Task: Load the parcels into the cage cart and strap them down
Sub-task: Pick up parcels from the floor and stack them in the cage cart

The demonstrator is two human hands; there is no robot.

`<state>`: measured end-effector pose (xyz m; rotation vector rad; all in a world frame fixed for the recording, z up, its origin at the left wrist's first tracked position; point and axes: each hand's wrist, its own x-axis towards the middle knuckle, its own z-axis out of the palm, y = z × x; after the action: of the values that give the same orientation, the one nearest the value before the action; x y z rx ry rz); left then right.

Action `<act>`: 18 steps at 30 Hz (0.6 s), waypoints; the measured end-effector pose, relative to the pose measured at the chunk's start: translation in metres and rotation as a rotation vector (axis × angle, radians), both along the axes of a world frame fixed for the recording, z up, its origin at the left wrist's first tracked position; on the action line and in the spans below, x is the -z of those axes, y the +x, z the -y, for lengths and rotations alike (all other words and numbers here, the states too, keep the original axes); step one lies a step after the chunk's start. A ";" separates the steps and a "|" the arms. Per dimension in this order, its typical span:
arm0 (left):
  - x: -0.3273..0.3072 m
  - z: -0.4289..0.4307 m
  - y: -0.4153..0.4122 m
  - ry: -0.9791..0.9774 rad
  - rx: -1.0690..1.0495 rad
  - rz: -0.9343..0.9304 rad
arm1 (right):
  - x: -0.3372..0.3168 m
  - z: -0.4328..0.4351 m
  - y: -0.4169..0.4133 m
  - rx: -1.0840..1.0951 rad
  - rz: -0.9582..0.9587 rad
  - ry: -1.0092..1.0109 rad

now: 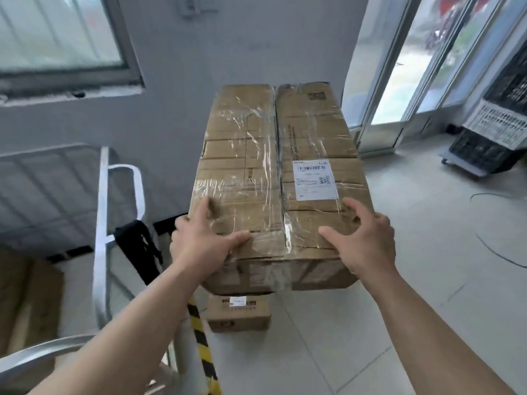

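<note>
Our left hand (199,240) grips the big parcel (279,172) at frame centre; whether our right hand (362,238) holds it we cannot tell, so it may tip rightward

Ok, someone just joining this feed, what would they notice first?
The large taped cardboard parcel fills the centre, with the left hand gripping its near left corner and the right hand on top at near right. Beneath its near end a small parcel sits on the floor, and the metal cage cart with a black strap stands at left.
</note>
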<state>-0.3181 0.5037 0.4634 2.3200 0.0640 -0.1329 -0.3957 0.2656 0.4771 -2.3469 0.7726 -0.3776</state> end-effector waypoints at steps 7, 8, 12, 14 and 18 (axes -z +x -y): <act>-0.056 -0.136 0.011 -0.098 -0.209 0.145 | -0.072 -0.123 0.048 -0.231 0.149 -0.036; -0.063 -0.164 0.013 -0.117 -0.245 0.162 | -0.079 -0.148 0.057 -0.268 0.166 -0.034; -0.080 -0.256 0.020 -0.102 -0.329 0.207 | -0.100 -0.237 0.083 -0.373 0.189 -0.006; -0.086 -0.310 0.023 -0.086 -0.371 0.218 | -0.105 -0.290 0.096 -0.425 0.204 0.019; -0.089 -0.411 0.027 -0.081 -0.428 0.205 | -0.099 -0.388 0.122 -0.478 0.192 0.062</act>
<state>-0.2909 0.9151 0.5528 2.1734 0.4383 0.3119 -0.2741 0.6536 0.5757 -2.3016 0.1203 -0.3536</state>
